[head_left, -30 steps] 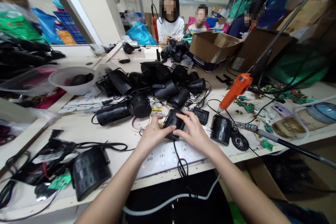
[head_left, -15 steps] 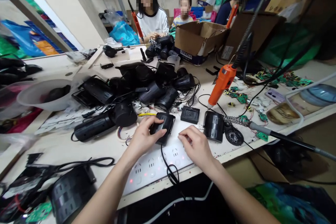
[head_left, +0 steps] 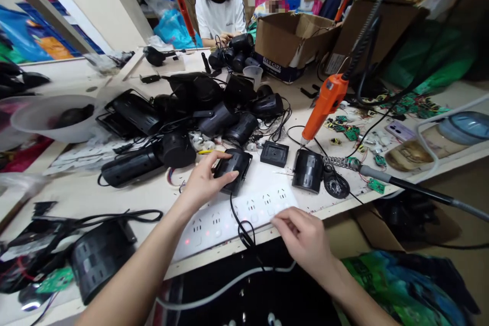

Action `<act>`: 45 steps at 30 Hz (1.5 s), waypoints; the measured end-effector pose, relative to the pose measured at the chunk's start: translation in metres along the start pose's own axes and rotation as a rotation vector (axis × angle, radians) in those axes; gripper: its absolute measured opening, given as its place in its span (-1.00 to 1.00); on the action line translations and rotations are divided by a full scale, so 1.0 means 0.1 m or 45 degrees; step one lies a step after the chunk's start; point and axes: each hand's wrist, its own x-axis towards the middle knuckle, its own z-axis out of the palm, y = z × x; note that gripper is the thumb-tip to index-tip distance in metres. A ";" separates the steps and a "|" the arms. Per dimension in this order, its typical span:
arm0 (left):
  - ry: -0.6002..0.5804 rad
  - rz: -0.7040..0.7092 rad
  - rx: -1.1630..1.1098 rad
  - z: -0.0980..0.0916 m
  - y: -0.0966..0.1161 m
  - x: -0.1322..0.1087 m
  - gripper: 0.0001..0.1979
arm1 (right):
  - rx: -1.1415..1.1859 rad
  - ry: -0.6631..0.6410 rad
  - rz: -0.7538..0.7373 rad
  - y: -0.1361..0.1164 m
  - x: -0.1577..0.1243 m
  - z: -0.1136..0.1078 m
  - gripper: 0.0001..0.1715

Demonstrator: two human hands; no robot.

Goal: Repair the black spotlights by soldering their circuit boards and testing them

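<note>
My left hand grips a black plastic housing between thumb and fingers on the worktable. A black cord runs from it over the white power strip and off the table edge. By the strip's right end, my right hand has its fingers pinched together; anything between them is hidden. A flat black plastic part lies just beyond the held housing. To its right, an orange electric screwdriver stands with its tip at another black housing.
Black housings and cords are heaped behind the hands. A soldering iron points in from the right, near scattered green circuit boards. Across the table are a cardboard box and a person in a white shirt.
My right hand has moved away from the housing, toward me and over the table's front edge. My left hand stays on the housing. The view has tilted down slightly.
</note>
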 end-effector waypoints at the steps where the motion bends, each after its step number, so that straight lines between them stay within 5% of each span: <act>1: -0.004 -0.009 -0.015 -0.01 0.00 0.00 -0.57 | -0.041 -0.018 0.047 0.05 -0.14 -0.07 -0.74; 4: 0.025 -0.027 -0.062 -0.01 -0.02 0.02 -0.49 | -0.131 -0.197 0.191 0.22 -0.54 -0.15 -0.68; 6: 0.067 -0.074 -0.112 0.00 -0.03 0.03 -0.30 | -0.111 -0.414 0.306 0.33 -0.72 -0.08 -0.84; 10: 0.113 -0.205 -0.130 0.03 -0.05 0.03 -0.07 | -0.050 -0.816 0.484 0.43 -0.83 0.31 -0.37; 14: 0.118 -0.234 -0.060 0.04 -0.04 0.03 -0.09 | -0.121 -0.905 0.361 0.41 -0.73 0.62 -0.76; 19: 0.017 -0.231 0.051 0.04 0.06 0.04 -0.18 | -0.159 -0.872 0.175 0.30 -0.62 0.45 -0.74; 26: -0.034 -0.357 0.080 0.02 0.09 0.03 -0.10 | -0.394 -0.484 -0.062 0.34 -0.71 -0.07 -0.60; 30: -0.044 -0.379 -0.044 -0.01 -0.01 0.08 -0.08 | -0.693 -0.516 -0.101 0.52 -0.85 -0.17 -0.79; 34: -0.058 -0.381 -0.147 -0.01 -0.04 0.13 -0.07 | -1.017 -0.518 -0.215 0.51 -0.81 -0.20 -0.73; 38: -0.060 -0.381 -0.218 -0.02 -0.03 0.14 -0.05 | -0.662 -0.478 -0.260 0.16 -0.43 -0.33 -0.75; 40: -0.052 -0.380 -0.236 -0.02 -0.01 0.14 -0.02 | -0.380 -0.260 -0.321 0.01 -0.14 -0.35 -0.73; 45: -0.031 -0.345 -0.256 0.00 0.06 0.13 -0.16 | 0.029 -0.169 -0.355 0.01 0.53 -0.09 -0.79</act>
